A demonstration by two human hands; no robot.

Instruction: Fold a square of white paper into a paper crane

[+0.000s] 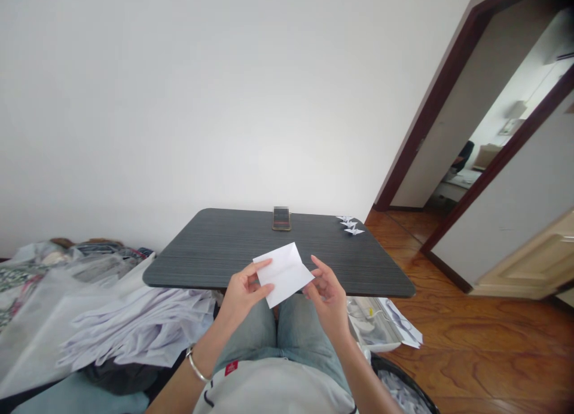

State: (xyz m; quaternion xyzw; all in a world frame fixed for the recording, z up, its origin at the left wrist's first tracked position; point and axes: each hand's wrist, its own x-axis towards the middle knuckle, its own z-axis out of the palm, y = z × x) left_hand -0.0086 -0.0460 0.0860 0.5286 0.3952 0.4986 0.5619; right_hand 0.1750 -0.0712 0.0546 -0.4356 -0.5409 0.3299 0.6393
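A piece of white paper (283,274) with a crease across it is held in the air above my lap, at the near edge of the dark table. My left hand (247,288) pinches its left side between thumb and fingers. At its right corner is my right hand (326,288), thumb and fingers closed about the tip. On the table's far right corner stand several small folded white paper cranes (351,225), apart from both hands.
The dark wood-grain table (215,240) stands against a white wall. A phone (281,218) leans at its back edge. Piled white cloth (139,324) lies at left. At right are a white box (374,324) and a black bin (403,390) with crumpled paper.
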